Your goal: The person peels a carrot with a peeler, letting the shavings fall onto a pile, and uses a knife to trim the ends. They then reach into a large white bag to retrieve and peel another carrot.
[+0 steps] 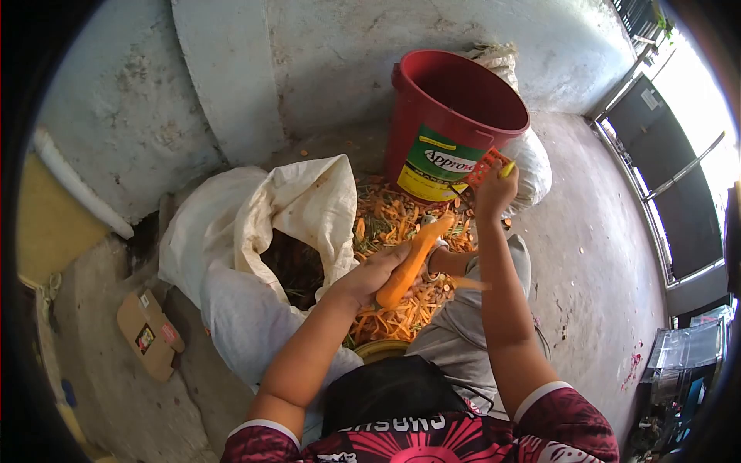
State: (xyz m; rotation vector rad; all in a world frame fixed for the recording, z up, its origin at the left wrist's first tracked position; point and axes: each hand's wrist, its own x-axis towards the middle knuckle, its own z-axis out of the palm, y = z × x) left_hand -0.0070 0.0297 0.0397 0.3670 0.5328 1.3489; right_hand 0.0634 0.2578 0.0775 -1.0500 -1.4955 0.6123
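A large orange carrot (413, 261), its skin peeled smooth, lies tilted in my left hand (384, 270), with the fingers wrapped round its thick end. My right hand (494, 191) is raised beyond the carrot's tip, in front of the red bucket. It is closed on a yellow-handled tool (507, 169); I cannot tell what its working end is. A red perforated plastic piece (485, 167) shows right behind that hand. Below the carrot, a heap of orange peelings (397, 320) covers the floor between my legs. One strip of peel (468, 284) hangs blurred in the air.
A tall red bucket (413, 116) stands by the wall, a filled white sack (532, 170) behind it. At left, an open white sack (224, 231) holds dark matter. A flattened cardboard box (150, 333) lies on the concrete floor. A dark gate (664, 170) stands at right.
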